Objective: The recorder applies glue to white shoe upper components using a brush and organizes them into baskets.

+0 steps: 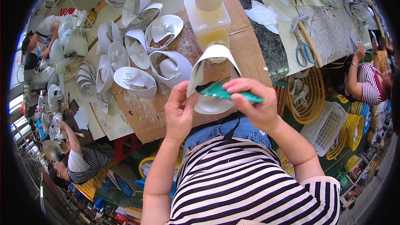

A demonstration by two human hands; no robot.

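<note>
My left hand [180, 111] pinches the left side of a white shoe upper [211, 106], a curved loop-shaped piece held above the cardboard. In my right hand [259, 103] is a green-handled brush [216, 90]. Its dark bristles reach into the loop, by the inner face of the left side; whether they touch it I cannot tell. Just behind the upper stands a squarish translucent bottle [207, 21] with yellowish liquid and a tall nozzle-like top. To the left sit several white shoe uppers [135, 81], some with bow-like ornaments.
A stained cardboard sheet [246, 29] covers the work spot. Blue-handled scissors [305, 52] and a hammer [309, 41] lie at the right. Yellow baskets [309, 100] and a white crate [323, 128] stand below. Co-workers [93, 160] sit at the left and right.
</note>
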